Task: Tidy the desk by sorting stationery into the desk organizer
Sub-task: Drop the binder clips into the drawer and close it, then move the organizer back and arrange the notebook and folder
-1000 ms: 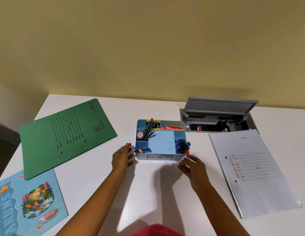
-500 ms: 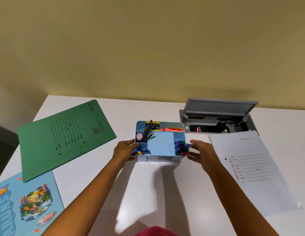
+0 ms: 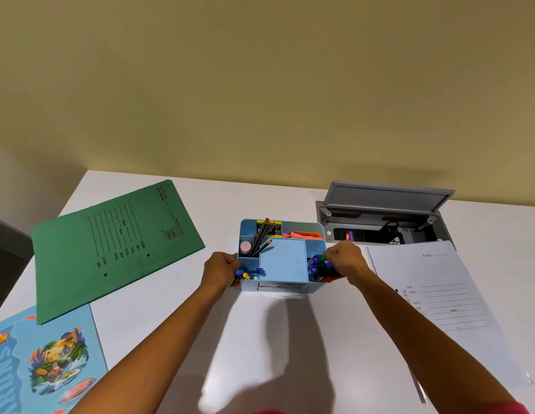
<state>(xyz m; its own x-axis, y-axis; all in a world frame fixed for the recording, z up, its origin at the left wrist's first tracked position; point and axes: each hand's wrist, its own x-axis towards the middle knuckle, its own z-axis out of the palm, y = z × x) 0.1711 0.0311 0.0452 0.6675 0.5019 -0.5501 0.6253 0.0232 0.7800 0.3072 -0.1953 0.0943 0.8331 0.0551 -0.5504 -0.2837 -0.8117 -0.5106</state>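
Note:
A light blue desk organizer (image 3: pixel 282 259) stands on the white desk in front of me. Its compartments hold dark pencils (image 3: pixel 260 239), a pink eraser (image 3: pixel 245 247), orange sticky notes (image 3: pixel 302 234), coloured pins (image 3: pixel 248 274) and several markers (image 3: pixel 318 266). My left hand (image 3: pixel 221 270) is closed on the organizer's left wall. My right hand (image 3: pixel 345 261) is closed on its right wall beside the markers. Whether the organizer's base touches the desk is hidden.
A green folder (image 3: pixel 117 246) lies at the left, with a blue illustrated book (image 3: pixel 42 366) near the front left corner. A white file (image 3: pixel 448 306) lies at the right. Behind it a grey cable hatch (image 3: pixel 385 216) stands open in the desk.
Both hands have moved from the desk in front of the organizer up to its two sides and closed on its walls.

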